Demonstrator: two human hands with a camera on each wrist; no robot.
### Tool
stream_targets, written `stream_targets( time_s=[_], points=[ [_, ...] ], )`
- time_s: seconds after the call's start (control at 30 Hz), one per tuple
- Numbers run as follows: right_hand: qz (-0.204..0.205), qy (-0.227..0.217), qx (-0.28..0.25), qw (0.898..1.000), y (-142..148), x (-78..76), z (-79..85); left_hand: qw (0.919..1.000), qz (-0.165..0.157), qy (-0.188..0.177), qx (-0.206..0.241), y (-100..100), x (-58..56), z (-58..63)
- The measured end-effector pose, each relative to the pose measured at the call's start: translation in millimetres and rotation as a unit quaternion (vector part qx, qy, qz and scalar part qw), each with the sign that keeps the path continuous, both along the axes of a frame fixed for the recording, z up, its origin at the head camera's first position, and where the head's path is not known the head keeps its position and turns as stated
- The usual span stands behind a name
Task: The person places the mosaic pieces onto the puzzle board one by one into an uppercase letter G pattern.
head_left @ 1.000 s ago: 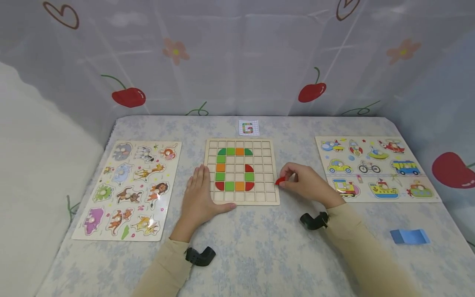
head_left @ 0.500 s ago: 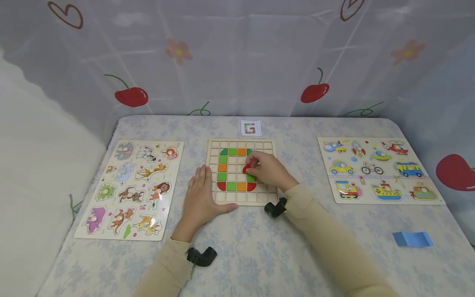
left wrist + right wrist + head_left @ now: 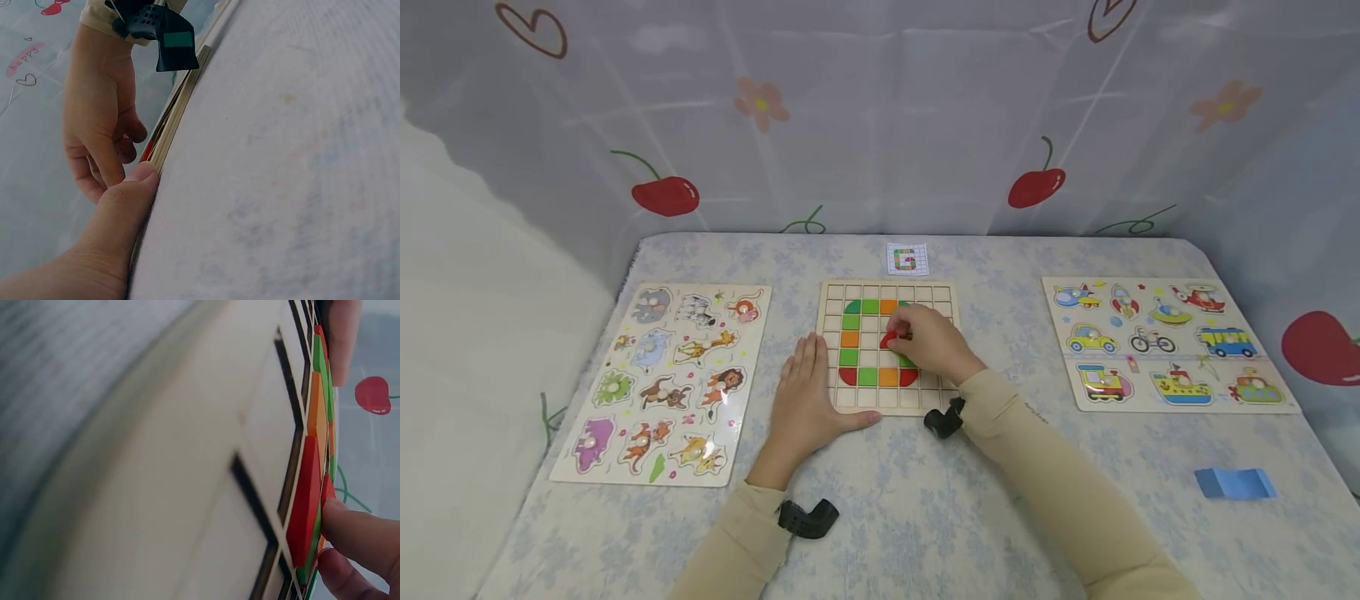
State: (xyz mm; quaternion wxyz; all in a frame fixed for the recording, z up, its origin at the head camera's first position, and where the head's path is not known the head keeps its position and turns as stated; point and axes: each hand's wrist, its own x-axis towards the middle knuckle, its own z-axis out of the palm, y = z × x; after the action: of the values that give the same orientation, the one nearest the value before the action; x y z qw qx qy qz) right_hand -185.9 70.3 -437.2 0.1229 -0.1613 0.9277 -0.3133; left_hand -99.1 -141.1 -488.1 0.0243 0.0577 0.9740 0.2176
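A wooden grid board lies on the table with green, orange and red tiles set in a ring on it. My right hand is over the board and pinches a red rounded tile near the middle cells; the thumb meets this red tile in the right wrist view. The hand hides part of the ring's right side. My left hand rests along the board's left edge, fingers straight. Its thumb lies against the front edge.
Behind the board lies a small pattern card. An animal puzzle board is at the left and a vehicle puzzle board at the right. A folded blue piece lies at the front right. A printed curtain hangs behind.
My right hand has carried the red tile from beside the board's right edge leftward over the middle cells, moving slightly further left in the last half second. My left hand stays at the board's edge.
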Motion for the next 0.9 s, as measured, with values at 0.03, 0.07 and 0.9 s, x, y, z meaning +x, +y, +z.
stream_targets(
  time_s=[0.03, 0.07, 0.9],
  points=[
    [0.001, -0.001, 0.003, 1.000, 0, 0.8, 0.3, 1.0000, 0.000, -0.001, 0.000, 0, -0.1, -0.1],
    [0.004, 0.002, 0.010, 1.000, 1, 1.7, 0.6, 1.0000, 0.000, -0.001, 0.000, 0, -0.2, -0.2],
    [-0.083, 0.049, -0.006, 0.995, 57, 71.3, -0.1, 1.0000, 0.006, -0.002, 0.000, -2, -0.6, -7.0]
  ],
)
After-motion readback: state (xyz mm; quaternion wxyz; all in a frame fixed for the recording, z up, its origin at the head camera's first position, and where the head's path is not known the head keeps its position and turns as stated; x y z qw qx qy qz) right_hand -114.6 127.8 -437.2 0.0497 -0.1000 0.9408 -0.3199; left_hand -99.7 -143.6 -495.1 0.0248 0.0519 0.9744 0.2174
